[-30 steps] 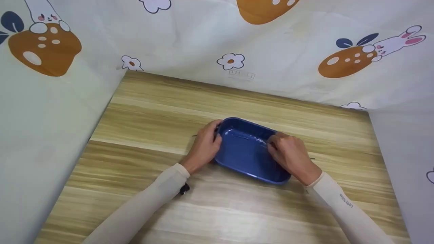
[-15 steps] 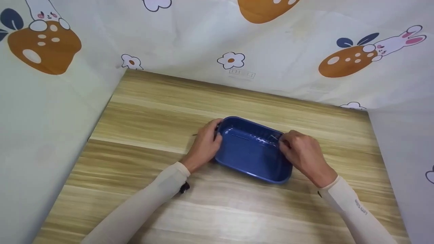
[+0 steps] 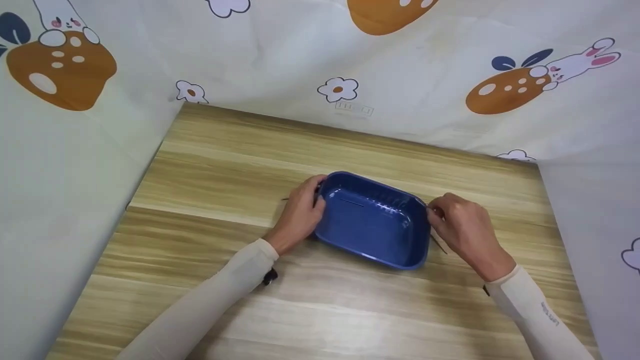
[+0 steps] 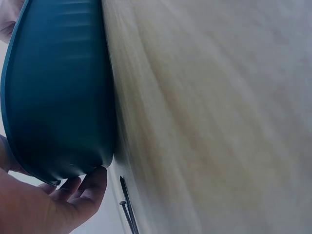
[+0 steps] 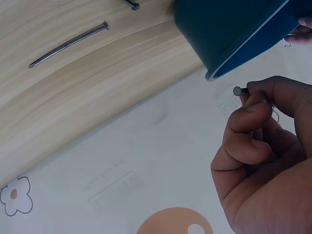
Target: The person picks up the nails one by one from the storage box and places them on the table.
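A deep blue rectangular tray (image 3: 370, 225) sits on the wooden table. My left hand (image 3: 298, 212) grips its left end, thumb over the rim and fingers against the outer wall, as the left wrist view shows with the hand (image 4: 63, 202) under the tray wall (image 4: 58, 87). Just outside the tray's right end, my right hand (image 3: 465, 225) pinches a nail between thumb and fingertips. In the right wrist view only the round head of that nail (image 5: 238, 91) and a bit of shank stick out of the fingers; the rest is hidden by the hand (image 5: 263, 146).
A loose nail (image 5: 68, 45) lies on the table by the tray's right end, with part of another nail (image 5: 131, 5) near the tray. Two more nails (image 4: 127, 207) lie beside the left end. A patterned cloth (image 3: 280, 55) hangs behind the table (image 3: 240, 145).
My right hand has moved right, from inside the tray to just outside its right end, baring the tray's floor and a nail on the table. The left hand keeps its hold.
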A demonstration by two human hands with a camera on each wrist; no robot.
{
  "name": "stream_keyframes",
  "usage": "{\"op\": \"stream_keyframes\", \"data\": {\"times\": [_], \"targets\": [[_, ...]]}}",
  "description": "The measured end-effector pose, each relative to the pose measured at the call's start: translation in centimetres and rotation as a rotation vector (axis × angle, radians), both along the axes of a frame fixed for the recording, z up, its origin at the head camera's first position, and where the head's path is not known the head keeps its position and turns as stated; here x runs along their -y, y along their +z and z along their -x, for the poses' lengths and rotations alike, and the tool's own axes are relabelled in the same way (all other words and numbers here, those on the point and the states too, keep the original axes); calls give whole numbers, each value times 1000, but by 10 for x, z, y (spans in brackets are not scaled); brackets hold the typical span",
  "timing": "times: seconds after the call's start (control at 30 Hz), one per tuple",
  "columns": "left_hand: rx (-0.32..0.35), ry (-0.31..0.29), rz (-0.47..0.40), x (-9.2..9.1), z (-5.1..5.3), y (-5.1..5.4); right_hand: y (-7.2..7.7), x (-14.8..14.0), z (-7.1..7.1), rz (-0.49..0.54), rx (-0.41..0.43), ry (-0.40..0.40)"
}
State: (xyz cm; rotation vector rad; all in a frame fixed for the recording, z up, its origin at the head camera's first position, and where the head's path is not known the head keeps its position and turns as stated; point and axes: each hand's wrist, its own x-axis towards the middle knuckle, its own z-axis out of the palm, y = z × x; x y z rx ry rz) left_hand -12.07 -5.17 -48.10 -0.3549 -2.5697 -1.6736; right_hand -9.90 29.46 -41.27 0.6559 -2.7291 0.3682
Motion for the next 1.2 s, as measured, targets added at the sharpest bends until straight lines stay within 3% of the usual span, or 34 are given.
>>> {"op": "stream_keyframes", "data": {"times": [0.73,1.2], "targets": [[-7,10,1,-1,0,0,-4,-33,-11,-4,-28,-60],[-13,-4,-6,0,-1,2,-21,-48,-27,16,7,-97]]}}
